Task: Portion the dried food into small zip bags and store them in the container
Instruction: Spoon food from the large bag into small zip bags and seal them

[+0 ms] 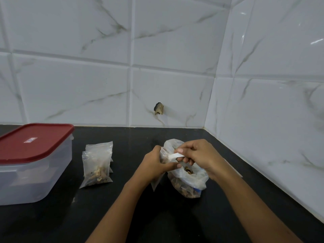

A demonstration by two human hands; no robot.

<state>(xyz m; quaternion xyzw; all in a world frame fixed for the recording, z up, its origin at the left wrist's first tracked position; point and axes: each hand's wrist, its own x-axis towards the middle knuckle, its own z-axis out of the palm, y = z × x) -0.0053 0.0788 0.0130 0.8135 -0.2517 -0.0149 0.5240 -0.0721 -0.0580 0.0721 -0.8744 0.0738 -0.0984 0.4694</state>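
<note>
A large clear plastic bag (188,183) of brown dried food stands open on the black counter, right of centre. Just above and left of it my left hand (156,166) grips a small zip bag (158,181), whose lower corner hangs below my palm. My right hand (198,156) pinches the white top strip of that small bag over the big bag's mouth. A stack of small filled zip bags (97,165) lies to the left. The clear container (33,176) with its red lid (33,142) on stands at the far left.
The black counter (122,216) meets white marble-look tiled walls at the back and right, forming a corner at the back right. A chipped hole (159,108) marks the back wall above the counter.
</note>
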